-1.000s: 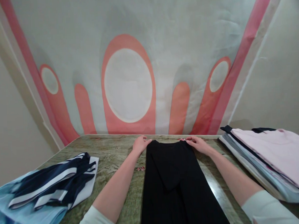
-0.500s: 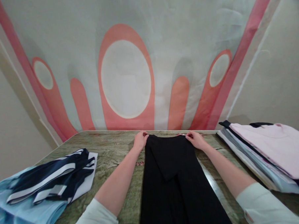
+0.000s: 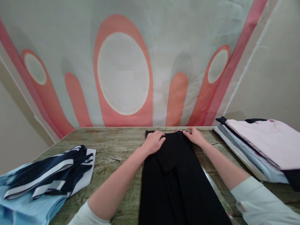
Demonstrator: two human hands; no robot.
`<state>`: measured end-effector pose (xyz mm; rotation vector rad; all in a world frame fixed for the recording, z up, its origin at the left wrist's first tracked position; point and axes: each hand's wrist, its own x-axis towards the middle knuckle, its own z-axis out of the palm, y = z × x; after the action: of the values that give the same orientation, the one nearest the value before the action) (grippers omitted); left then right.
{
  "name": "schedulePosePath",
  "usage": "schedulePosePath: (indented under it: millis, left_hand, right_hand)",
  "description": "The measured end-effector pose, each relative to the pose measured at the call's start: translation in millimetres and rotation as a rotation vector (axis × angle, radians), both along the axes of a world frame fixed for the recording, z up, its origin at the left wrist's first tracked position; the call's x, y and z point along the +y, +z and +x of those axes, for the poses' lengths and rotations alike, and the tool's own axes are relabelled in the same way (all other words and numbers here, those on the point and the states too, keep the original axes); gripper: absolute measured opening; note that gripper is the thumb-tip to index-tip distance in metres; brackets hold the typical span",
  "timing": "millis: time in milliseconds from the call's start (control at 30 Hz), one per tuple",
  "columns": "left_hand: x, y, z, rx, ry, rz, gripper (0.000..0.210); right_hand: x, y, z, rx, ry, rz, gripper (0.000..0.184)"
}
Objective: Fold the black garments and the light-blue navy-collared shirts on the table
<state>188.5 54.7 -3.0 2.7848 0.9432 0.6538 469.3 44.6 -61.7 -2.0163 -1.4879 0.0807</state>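
Note:
A long black shirt (image 3: 165, 191) lies spread on the table in front of me, a sleeve-like flap (image 3: 167, 160) folded in over its upper part. My left hand (image 3: 153, 142) rests on its far left shoulder area, fingers stretched out and lying on the cloth. At the far right corner is my right hand (image 3: 195, 136), its thumb reaching onto the black edge and its fingers apart. The near end of the shirt runs out of view at the bottom.
On the right stands a stack of folded clothes (image 3: 278, 143), a pale pink top uppermost. To the left lie a navy garment with white stripes (image 3: 55, 173) and light blue clothing (image 3: 27, 210). Behind the wooden table (image 3: 111, 140) rises a wall with a pink-and-grey printed sheet (image 3: 161, 35).
My left hand has let go of the far left corner and moved right and inward onto the cloth. My right hand's pinch on the far right corner has loosened. The view has shifted slightly.

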Motion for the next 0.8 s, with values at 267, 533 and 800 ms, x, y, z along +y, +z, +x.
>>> schedulePosePath:
  millis: [267,533,800]
  left_hand:
    - [-51.2,-10.5,25.9,0.237,-0.230,-0.167,0.056]
    - [-34.8,-16.2,21.8,0.218,-0.216,-0.081,0.055]
    - [-11.8,-25.0,5.6,0.213,-0.028,-0.069,0.060]
  right_hand:
    - [-5.8,-1.9,-15.9,-0.129,-0.002,-0.044,0.034]
    - [-12.7,8.6,-20.2,-0.192,-0.019,0.095,0.029]
    - [-13.1,10.3,-40.6,-0.301,0.478,-0.013,0.047]
